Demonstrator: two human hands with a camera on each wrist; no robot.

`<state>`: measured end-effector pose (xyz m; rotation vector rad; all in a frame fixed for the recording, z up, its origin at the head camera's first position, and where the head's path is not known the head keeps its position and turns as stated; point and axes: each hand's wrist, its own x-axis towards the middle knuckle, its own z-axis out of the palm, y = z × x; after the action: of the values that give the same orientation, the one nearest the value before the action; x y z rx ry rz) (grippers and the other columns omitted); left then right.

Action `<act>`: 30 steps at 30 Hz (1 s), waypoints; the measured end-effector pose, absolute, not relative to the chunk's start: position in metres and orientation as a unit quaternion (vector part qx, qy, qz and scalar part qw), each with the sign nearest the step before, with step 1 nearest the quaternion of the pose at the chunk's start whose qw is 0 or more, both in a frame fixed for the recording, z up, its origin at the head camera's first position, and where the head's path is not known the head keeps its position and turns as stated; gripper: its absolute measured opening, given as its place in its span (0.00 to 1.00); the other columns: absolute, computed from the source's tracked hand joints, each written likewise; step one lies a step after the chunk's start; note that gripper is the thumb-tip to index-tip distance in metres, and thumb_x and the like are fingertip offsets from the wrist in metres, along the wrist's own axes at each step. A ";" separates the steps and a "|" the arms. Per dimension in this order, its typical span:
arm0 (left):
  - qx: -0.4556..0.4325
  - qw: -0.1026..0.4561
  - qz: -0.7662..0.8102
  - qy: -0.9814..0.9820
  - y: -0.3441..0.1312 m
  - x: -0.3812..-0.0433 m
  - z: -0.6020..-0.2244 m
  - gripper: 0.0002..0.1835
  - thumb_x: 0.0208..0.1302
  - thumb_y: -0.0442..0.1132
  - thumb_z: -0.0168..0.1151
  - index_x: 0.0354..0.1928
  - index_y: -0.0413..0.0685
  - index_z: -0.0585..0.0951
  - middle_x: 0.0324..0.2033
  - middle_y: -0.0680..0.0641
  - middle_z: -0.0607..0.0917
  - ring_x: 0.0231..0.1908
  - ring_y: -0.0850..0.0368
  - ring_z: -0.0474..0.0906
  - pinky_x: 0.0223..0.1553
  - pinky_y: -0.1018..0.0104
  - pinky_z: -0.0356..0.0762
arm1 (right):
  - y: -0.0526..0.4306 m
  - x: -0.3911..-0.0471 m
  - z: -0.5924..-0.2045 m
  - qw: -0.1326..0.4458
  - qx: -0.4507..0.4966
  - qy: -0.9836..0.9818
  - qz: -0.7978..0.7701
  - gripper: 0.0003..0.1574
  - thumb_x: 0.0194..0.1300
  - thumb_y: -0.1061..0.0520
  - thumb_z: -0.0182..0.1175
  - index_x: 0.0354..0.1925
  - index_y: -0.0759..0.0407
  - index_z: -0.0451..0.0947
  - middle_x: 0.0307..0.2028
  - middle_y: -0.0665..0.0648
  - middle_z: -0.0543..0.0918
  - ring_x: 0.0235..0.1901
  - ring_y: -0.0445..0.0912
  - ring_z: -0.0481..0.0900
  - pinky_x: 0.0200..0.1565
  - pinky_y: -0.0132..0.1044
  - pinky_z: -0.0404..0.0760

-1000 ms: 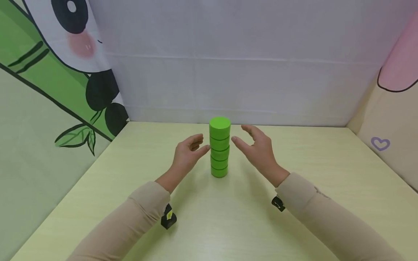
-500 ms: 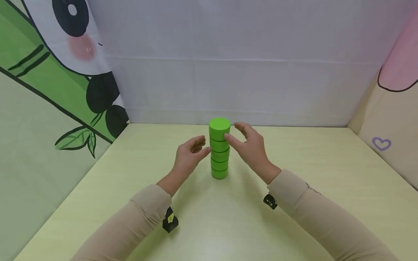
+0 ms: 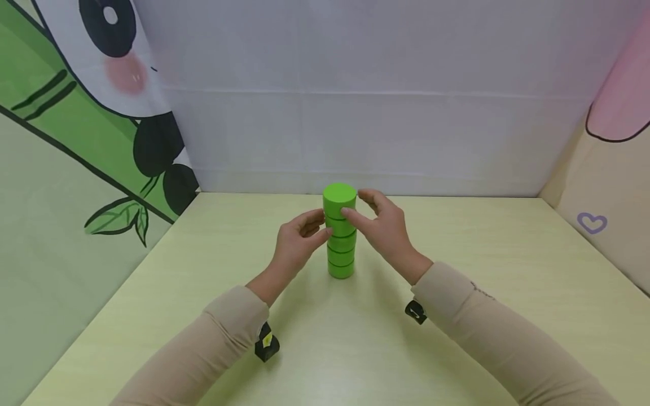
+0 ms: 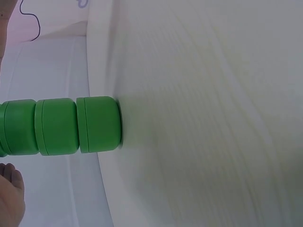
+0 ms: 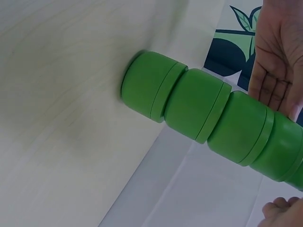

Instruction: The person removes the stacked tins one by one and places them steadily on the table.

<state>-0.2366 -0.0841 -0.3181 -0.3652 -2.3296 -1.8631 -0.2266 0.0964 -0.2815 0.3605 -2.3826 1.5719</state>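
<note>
Several round green jars [image 3: 341, 257], each with a lid seam, stand in one upright stack. My right hand [image 3: 388, 232] pinches the top jar [image 3: 339, 198], its thumb across the front and a fingertip at the right edge. Just below, on the left, my left hand [image 3: 296, 243] holds the second jar [image 3: 342, 228] with thumb in front and fingers behind. The left wrist view shows the lower jars [image 4: 99, 124] and part of the left hand [image 4: 10, 196]. In the right wrist view, the left hand [image 5: 279, 52] meets the upper stack; the top jar lies out of that frame.
The stack stands on a pale wood table [image 3: 325, 344], short of its back edge. A white cloth backdrop [image 3: 315, 135] rises behind. Printed side panels stand left [image 3: 45, 270] and right [image 3: 604, 180]. Black wrist devices [image 3: 266, 343] hang under both cuffs.
My right hand has moved left until its thumb lies over the top jar. The left hand has edged right onto the second jar. The top jar has shifted very slightly left.
</note>
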 end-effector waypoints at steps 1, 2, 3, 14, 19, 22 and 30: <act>-0.125 0.068 -0.620 -0.772 -0.084 -0.236 -0.318 0.24 0.58 0.38 0.65 0.57 0.45 0.75 0.55 0.47 0.78 0.57 0.56 0.73 0.57 0.69 0.72 | 0.096 -0.227 -0.281 0.130 0.124 -0.820 0.543 0.36 0.59 0.43 0.61 0.61 0.59 0.67 0.61 0.55 0.71 0.63 0.47 0.65 0.65 0.45 0.64; -0.126 0.069 -0.620 -0.771 -0.084 -0.236 -0.318 0.24 0.58 0.39 0.65 0.57 0.45 0.75 0.54 0.48 0.79 0.56 0.57 0.74 0.57 0.70 0.72 | 0.095 -0.227 -0.281 0.129 0.124 -0.819 0.545 0.36 0.59 0.43 0.61 0.61 0.59 0.67 0.61 0.55 0.71 0.63 0.47 0.65 0.65 0.45 0.64; -0.128 0.070 -0.621 -0.770 -0.083 -0.236 -0.318 0.23 0.58 0.38 0.65 0.57 0.45 0.76 0.54 0.48 0.79 0.56 0.57 0.74 0.57 0.70 0.72 | 0.095 -0.227 -0.281 0.128 0.125 -0.818 0.547 0.36 0.59 0.43 0.62 0.61 0.58 0.67 0.61 0.55 0.71 0.63 0.47 0.65 0.65 0.45 0.63; -0.147 0.078 -0.618 -0.768 -0.078 -0.235 -0.317 0.25 0.57 0.38 0.66 0.57 0.43 0.75 0.55 0.45 0.78 0.56 0.53 0.74 0.59 0.66 0.71 | 0.091 -0.227 -0.278 0.121 0.129 -0.810 0.559 0.34 0.57 0.43 0.64 0.59 0.53 0.70 0.59 0.51 0.73 0.62 0.45 0.66 0.65 0.46 0.64; -0.148 0.077 -0.616 -0.770 -0.076 -0.235 -0.317 0.25 0.57 0.39 0.66 0.57 0.44 0.74 0.55 0.46 0.78 0.56 0.53 0.73 0.59 0.66 0.70 | 0.090 -0.229 -0.277 0.119 0.132 -0.811 0.557 0.36 0.56 0.43 0.65 0.59 0.54 0.69 0.59 0.51 0.74 0.62 0.45 0.67 0.65 0.44 0.64; -0.150 0.079 -0.618 -0.768 -0.075 -0.235 -0.317 0.25 0.57 0.38 0.66 0.57 0.43 0.74 0.55 0.45 0.78 0.57 0.53 0.73 0.60 0.65 0.70 | 0.090 -0.229 -0.277 0.116 0.130 -0.813 0.555 0.37 0.55 0.42 0.65 0.60 0.53 0.69 0.59 0.51 0.73 0.62 0.44 0.67 0.65 0.44 0.63; -0.154 0.087 -0.621 -0.764 -0.070 -0.236 -0.315 0.26 0.55 0.38 0.68 0.57 0.43 0.74 0.55 0.45 0.77 0.57 0.53 0.73 0.60 0.65 0.69 | 0.089 -0.230 -0.274 0.109 0.127 -0.810 0.562 0.37 0.56 0.42 0.65 0.60 0.54 0.69 0.60 0.51 0.73 0.63 0.44 0.65 0.66 0.44 0.62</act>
<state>-0.2360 -0.0705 -0.3147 -0.4576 -2.2754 -1.8482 -0.2299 0.0894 -0.2743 0.3733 -2.3827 1.6510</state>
